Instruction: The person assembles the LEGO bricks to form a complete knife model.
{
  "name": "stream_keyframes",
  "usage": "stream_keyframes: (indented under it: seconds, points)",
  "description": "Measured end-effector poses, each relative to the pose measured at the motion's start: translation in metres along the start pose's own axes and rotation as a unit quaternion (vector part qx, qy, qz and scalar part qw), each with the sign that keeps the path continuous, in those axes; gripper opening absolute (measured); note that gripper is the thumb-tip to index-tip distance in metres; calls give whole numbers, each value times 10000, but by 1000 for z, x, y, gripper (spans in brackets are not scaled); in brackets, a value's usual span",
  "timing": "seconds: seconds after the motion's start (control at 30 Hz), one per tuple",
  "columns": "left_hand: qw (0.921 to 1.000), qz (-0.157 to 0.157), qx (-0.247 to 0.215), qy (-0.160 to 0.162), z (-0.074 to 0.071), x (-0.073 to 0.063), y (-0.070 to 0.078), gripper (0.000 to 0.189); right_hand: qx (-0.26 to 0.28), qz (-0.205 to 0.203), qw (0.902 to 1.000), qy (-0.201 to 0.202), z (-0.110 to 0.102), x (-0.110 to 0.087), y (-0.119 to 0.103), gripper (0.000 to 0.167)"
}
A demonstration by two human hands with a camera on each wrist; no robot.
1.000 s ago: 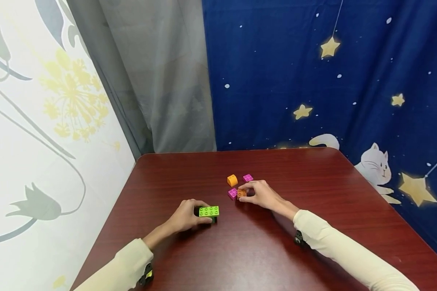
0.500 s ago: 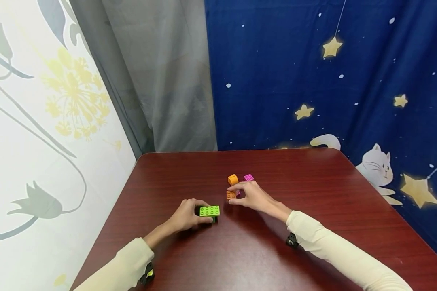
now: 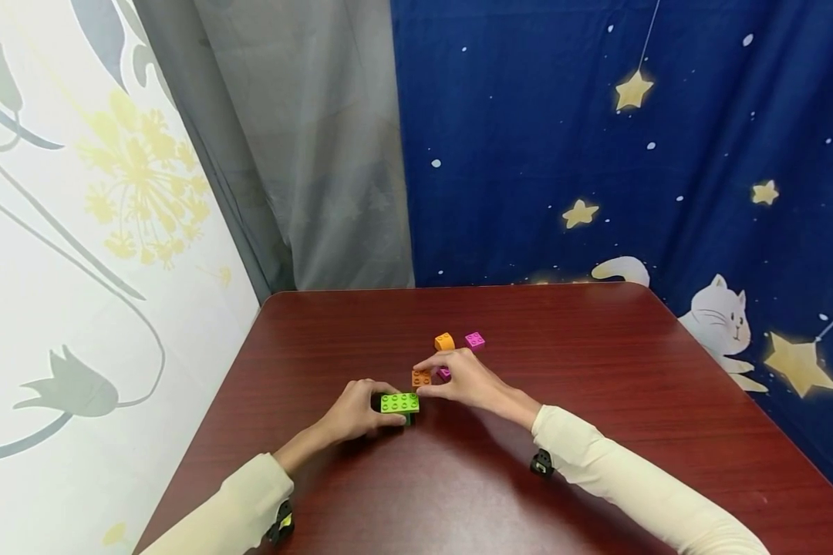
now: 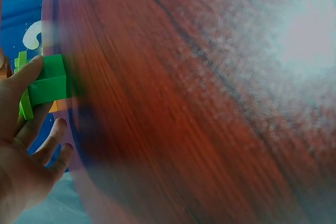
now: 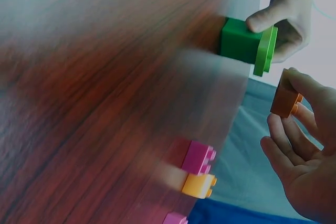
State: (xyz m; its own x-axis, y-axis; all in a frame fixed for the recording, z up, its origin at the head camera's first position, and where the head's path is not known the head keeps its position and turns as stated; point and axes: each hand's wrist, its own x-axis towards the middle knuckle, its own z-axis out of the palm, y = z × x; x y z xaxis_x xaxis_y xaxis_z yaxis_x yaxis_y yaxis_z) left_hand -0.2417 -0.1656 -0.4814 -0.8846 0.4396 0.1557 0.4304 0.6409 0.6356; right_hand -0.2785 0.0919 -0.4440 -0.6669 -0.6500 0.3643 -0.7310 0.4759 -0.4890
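My left hand (image 3: 356, 411) grips a stack of toy bricks between thumb and fingers. On top of the stack is a flat lime-green brick (image 3: 399, 403) with two rows of studs; a darker green block (image 4: 50, 80) sits beneath it. Just right of the stack, my right hand (image 3: 467, 378) pinches a small orange-brown brick (image 3: 421, 378) with its studs upward. In the right wrist view this brick (image 5: 286, 96) is held above the table, close to the lime-green one but apart from it. Behind the right hand, a magenta brick (image 3: 444, 374) is partly covered.
A yellow-orange brick (image 3: 444, 341) with a curved side and a second magenta brick (image 3: 475, 340) lie farther back on the dark red-brown table (image 3: 319, 331). Grey and blue curtains (image 3: 486, 154) hang behind the far edge. A patterned white wall (image 3: 111, 308) stands to the left.
My right hand has carried the orange-brown brick leftward, from beside the near magenta brick to right by the green stack. My left hand keeps its grip and place.
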Motion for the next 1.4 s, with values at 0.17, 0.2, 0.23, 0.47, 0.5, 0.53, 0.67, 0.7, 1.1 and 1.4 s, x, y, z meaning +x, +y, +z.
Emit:
stream_keyframes:
  seconds: [0.17, 0.2, 0.23, 0.47, 0.5, 0.53, 0.67, 0.7, 1.1, 1.4]
  points:
    - [10000, 43, 70, 42, 0, 0, 0, 36, 45, -204, 9998, -29, 9, 2, -6, 34]
    - [9999, 55, 101, 62, 0, 0, 0, 35, 86, -233, 9997, -43, 11, 3, -7, 34]
    - [9999, 72, 130, 80, 0, 0, 0, 35, 134, -242, 9996, -70, 13, 3, -8, 34]
    - [9997, 181, 159, 102, 0, -1, 0, 31, 19, -272, 9995, -166, 25, 7, -13, 36]
    - [9997, 189, 154, 102, 0, -1, 0, 32, -36, -258, 9995, -168, 26, 7, -14, 36]
    - [9996, 199, 152, 104, 0, 0, 0, 32, -67, -250, 9995, -162, 27, 7, -15, 36]
    - [9994, 250, 193, 169, 0, 0, 0, 35, -120, -194, 9995, -209, 31, 8, -16, 36]
    - [9993, 259, 198, 190, 0, 0, -1, 36, -94, -187, 9995, -222, 31, 8, -17, 36]
    - [9993, 223, 233, 199, 1, -1, -3, 31, 170, -47, 9990, -405, 34, 9, -16, 35]
    - [9994, 168, 231, 168, 2, -1, -2, 33, -50, -272, 9993, -258, 36, 4, -15, 36]
